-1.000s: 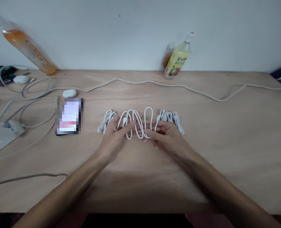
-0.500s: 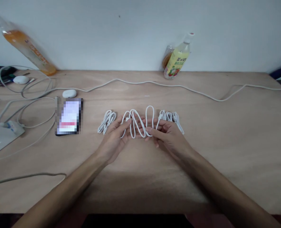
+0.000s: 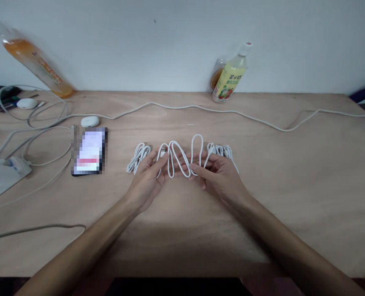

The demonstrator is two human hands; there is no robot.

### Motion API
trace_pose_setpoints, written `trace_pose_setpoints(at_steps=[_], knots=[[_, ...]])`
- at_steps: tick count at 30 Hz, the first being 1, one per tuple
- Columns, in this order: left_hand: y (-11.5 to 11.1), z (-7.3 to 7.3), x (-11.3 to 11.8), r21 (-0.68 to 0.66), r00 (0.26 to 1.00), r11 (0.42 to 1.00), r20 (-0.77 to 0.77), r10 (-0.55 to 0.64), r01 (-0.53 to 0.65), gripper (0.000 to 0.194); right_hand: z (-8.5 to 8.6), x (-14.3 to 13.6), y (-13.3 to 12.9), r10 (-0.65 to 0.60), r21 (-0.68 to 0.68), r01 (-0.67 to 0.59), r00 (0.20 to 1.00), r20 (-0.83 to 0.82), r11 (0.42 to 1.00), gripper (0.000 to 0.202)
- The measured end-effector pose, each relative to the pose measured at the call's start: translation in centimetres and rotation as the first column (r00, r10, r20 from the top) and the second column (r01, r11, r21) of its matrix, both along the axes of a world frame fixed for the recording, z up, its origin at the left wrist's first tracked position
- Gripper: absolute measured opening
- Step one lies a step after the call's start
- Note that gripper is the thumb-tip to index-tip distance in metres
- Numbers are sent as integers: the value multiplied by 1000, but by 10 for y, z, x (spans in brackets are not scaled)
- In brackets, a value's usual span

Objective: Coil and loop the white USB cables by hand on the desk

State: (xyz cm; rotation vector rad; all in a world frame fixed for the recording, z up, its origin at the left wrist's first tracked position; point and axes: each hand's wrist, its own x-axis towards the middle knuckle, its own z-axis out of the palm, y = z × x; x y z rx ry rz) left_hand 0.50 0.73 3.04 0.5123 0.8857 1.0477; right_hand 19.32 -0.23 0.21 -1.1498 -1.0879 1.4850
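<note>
White cable [image 3: 178,161] in 2 hands, midway between the table's [image 3: 293,185] front and back edges, laid in loose, uneven loops. Left hand [image 3: 145,179]: thumb clamped on strands near the USB plug [image 3: 163,152]. Right hand [image 3: 224,176]: thumb pressing the bends. Hands apart, loops bridging them. Coiled cables [image 3: 138,158] behind the left, more bundles [image 3: 219,151] behind the right. My read: even the loop lengths, thumbs light but firm, no sharp kink beside the plug.
</note>
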Motion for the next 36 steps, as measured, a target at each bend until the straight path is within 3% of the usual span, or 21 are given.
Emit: trace_pose_setpoints(at_steps=[14,21,30,34,36], knots=[[0,-1,0,33,999,999,-14,39,-38,15,1,-1,-1,-32,46,29,996,82,999,26],[1,-3,-1,55,997,995,-6,82,-81,12,4,-1,-1,-115,25,113,989,95,993,24],[3,-2,-3,32,996,996,-1,85,-85,16,3,1,0,-143,0,144,986,85,990,26],[5,1,-3,-25,997,997,23,73,-72,32,3,0,-1,-125,-24,127,990,62,992,29],[6,2,-2,-43,996,995,19,85,-85,31,2,0,-1,-114,-32,115,992,49,993,31]])
